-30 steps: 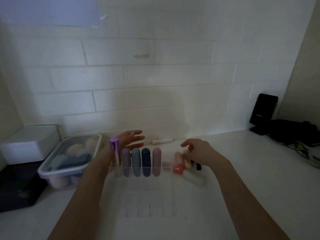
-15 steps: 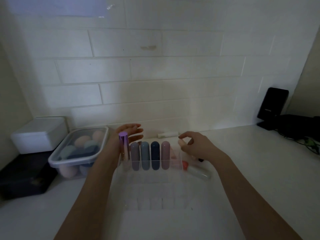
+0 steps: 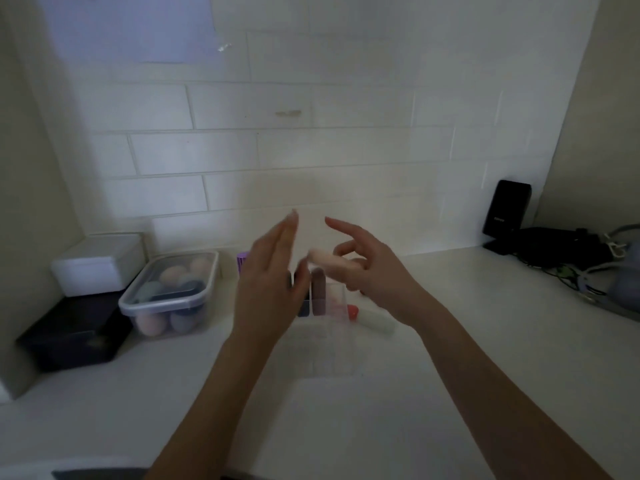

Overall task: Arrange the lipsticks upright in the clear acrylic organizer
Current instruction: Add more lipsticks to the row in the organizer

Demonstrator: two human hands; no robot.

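My right hand (image 3: pixel 372 271) holds a pale pink lipstick (image 3: pixel 325 263) tilted sideways above the back row of the clear acrylic organizer (image 3: pixel 337 299). My left hand (image 3: pixel 273 285) is raised flat and open right beside it, its thumb near the lipstick's tip. Behind my left hand stand the row's lipsticks: a purple one (image 3: pixel 243 263) peeks out at the left, and a dark blue one (image 3: pixel 304 308) and a mauve one (image 3: pixel 318 292) show at the right. A white tube with a red cap (image 3: pixel 372 320) lies on the counter right of the organizer.
A clear lidded box of makeup sponges (image 3: pixel 171 294) sits left of the organizer, with a white box (image 3: pixel 98 263) on a black box (image 3: pixel 72 332) further left. A black device (image 3: pixel 507 216) and tangled cables (image 3: pixel 585 268) occupy the back right. A tiled wall stands close behind.
My right hand has lifted the pale pink lipstick up off the counter over the organizer. My left hand has risen and moved right, now covering most of the standing row.
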